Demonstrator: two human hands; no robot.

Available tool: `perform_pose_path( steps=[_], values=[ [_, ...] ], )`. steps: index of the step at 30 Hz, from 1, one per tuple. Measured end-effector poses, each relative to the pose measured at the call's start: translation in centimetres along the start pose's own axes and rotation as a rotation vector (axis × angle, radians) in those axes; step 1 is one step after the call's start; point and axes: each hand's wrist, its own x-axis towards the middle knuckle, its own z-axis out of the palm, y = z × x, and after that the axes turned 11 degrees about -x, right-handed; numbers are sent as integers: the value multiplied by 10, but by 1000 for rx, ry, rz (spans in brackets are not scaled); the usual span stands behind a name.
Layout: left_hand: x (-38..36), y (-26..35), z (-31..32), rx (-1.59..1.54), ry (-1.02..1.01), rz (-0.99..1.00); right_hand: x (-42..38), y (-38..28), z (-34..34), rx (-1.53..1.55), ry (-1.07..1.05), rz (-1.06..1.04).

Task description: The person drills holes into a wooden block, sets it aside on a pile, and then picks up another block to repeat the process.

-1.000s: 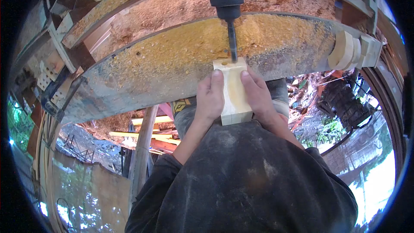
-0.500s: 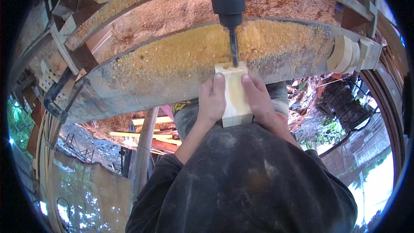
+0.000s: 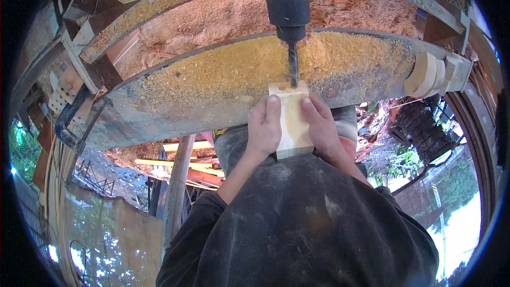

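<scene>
A pale wooden block (image 3: 294,122) lies at the near edge of a sawdust-covered board (image 3: 212,82), its near end close to my dark shirt. My left hand (image 3: 264,126) is closed on the block's left side, thumb on top. On the right side my right hand (image 3: 322,127) grips it the same way. A round hole shows near the block's far left corner. The drill bit (image 3: 293,64), held in a black chuck (image 3: 288,13), meets the block's far end near the right corner; whether it is inside the wood I cannot tell.
Curved pale wood pieces (image 3: 425,74) stand at the board's right end. A dark clamp (image 3: 69,122) grips its left end. Behind the board runs a curved rail (image 3: 159,8). A wooden post (image 3: 178,186) and yellow-lit planks (image 3: 186,163) are below left.
The chuck, bit, block and both hands appear slightly lower and further right in the view, which has itself shifted a little. Both hands keep their hold on the block.
</scene>
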Motion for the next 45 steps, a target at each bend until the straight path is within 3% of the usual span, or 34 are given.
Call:
perform_pose_path(
  steps=[10, 32, 38, 41, 43, 45],
  values=[
    [1, 5, 3, -159, -2, -35, 0, -8, 2, 7, -26, -10],
    [9, 21, 6, -167, 23, -58, 9, -19, 2, -12, -18, -28],
    [11, 26, 8, -39, 35, 2, 6, -35, 5, -92, -57, -15],
    [13, 21, 8, -156, 19, -11, 9, -28, 7, -5, -15, 1],
    [11, 27, 10, -140, 30, 1, 14, -20, 5, -162, 101, -9],
    [11, 30, 10, -109, 31, 0, 12, -23, 5, -137, 48, -60]
  ],
)
